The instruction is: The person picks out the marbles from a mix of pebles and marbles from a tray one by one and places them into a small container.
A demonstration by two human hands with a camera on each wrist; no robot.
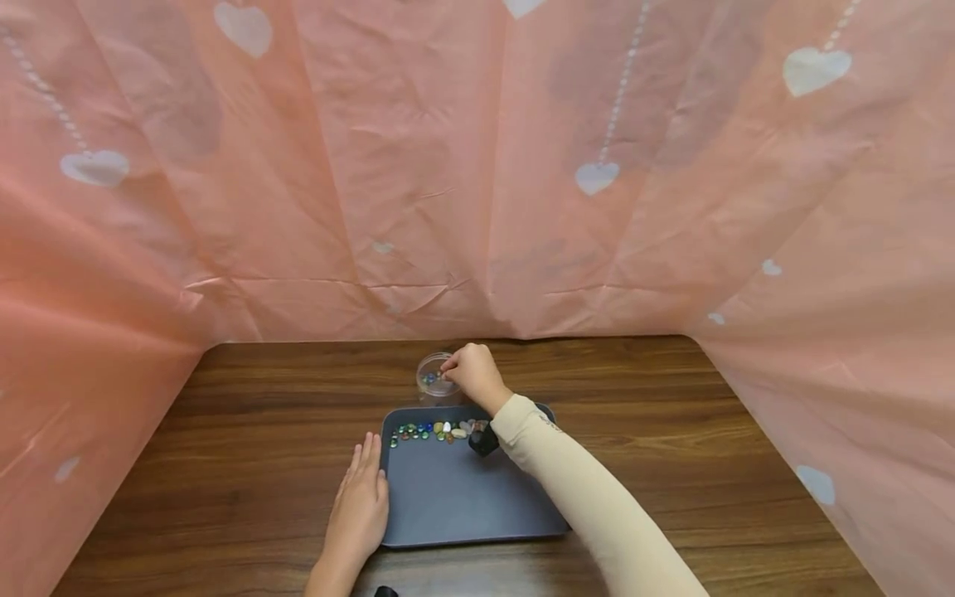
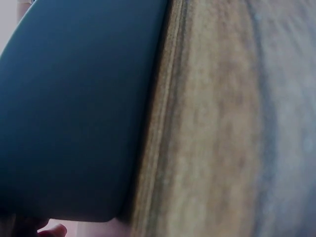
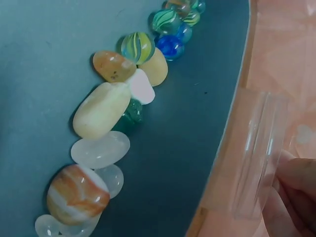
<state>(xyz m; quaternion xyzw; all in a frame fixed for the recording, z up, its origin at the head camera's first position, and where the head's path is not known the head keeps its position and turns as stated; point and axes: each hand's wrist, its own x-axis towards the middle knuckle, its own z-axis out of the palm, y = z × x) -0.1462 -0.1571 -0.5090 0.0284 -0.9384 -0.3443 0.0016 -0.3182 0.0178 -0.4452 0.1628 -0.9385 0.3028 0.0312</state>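
Note:
A dark grey tray [image 1: 470, 497] lies on the wooden table. A row of glass marbles [image 3: 170, 47] and smooth pebbles [image 3: 101, 111] runs along its far side. Just behind it stands a clear round jar [image 1: 436, 390], with several small marbles [image 1: 429, 378] showing inside. My right hand [image 1: 476, 375] reaches across the tray, thumb and fingers bent together at the jar's rim; I cannot tell what the fingertips hold. In the right wrist view, its fingers [image 3: 296, 182] overlap the rim. Fingers straight, my left hand [image 1: 361, 502] lies along the tray's left edge.
A pink sheet [image 1: 462, 207] printed with white hearts hangs behind the wooden table [image 1: 276, 464] and down both sides. A black wrist camera [image 1: 483, 440] under the right wrist covers part of the stone row.

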